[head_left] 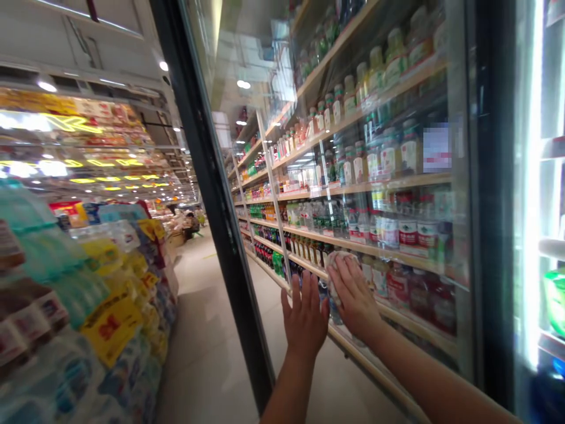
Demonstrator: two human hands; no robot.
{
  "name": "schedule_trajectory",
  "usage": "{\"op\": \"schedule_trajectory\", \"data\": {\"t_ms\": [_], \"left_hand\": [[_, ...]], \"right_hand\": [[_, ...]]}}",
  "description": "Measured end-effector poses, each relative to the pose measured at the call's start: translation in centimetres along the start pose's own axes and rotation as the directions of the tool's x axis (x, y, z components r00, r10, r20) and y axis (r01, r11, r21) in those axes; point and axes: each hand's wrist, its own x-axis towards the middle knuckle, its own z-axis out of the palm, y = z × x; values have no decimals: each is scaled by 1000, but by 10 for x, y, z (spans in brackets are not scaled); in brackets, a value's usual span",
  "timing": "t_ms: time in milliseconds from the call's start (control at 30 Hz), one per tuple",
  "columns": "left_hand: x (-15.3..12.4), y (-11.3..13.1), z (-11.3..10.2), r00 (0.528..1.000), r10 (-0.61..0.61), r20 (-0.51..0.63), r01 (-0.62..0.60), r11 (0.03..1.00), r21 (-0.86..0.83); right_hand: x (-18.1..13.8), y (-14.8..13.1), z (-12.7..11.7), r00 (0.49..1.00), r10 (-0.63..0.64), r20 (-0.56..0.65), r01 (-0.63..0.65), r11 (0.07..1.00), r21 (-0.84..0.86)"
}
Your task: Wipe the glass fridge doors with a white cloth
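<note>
My left hand [304,321] is raised with its fingers spread, close to the glass of a cooler door [273,47]. It holds nothing, and whether the palm touches the pane I cannot tell. Just right of it, my right hand [355,300] presses a crumpled pale cloth [342,257] at the lower part of the glass. The cloth shows above and along the left side of the fingers; the rest lies hidden under the palm. A black frame [216,194] edges the door on the left, slanting down. Rows of bottles [348,165] on shelves appear in the pane.
On the left stand stacked plastic-wrapped packs [128,330] with a yellow price sign [112,330]. A pale-floored aisle [194,353] runs back between them and the door, with a person [193,225] far off. At right, a lit cooler interior [551,235] shows a green item.
</note>
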Motion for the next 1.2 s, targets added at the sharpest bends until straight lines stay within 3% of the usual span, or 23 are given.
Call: {"op": "schedule_trajectory", "data": {"t_ms": [233,433,667,900,1100,1200], "left_hand": [[1,2,-2,1000,-17,7,17,1000,-18],[1,1,-1,1000,-16,7,16,1000,-23],[2,1,-1,1000,-10,-2,10,1000,1],[2,0,-1,1000,-4,12,4,1000,1],[5,-2,0,1000,28,9,-28,999,20],[6,-1,1,999,32,-2,-32,999,18]], "right_hand": [[14,11,-11,999,43,3,-43,999,-3],[-26,13,-8,998,53,17,-52,998,-18],[12,31,-14,994,92,-58,-93,995,-17],[-38,26,-13,984,174,-22,-175,984,-41],[-5,50,-29,968,250,-25,-251,967,-53],[-16,55,-29,964,262,-48,-264,963,-56]]}}
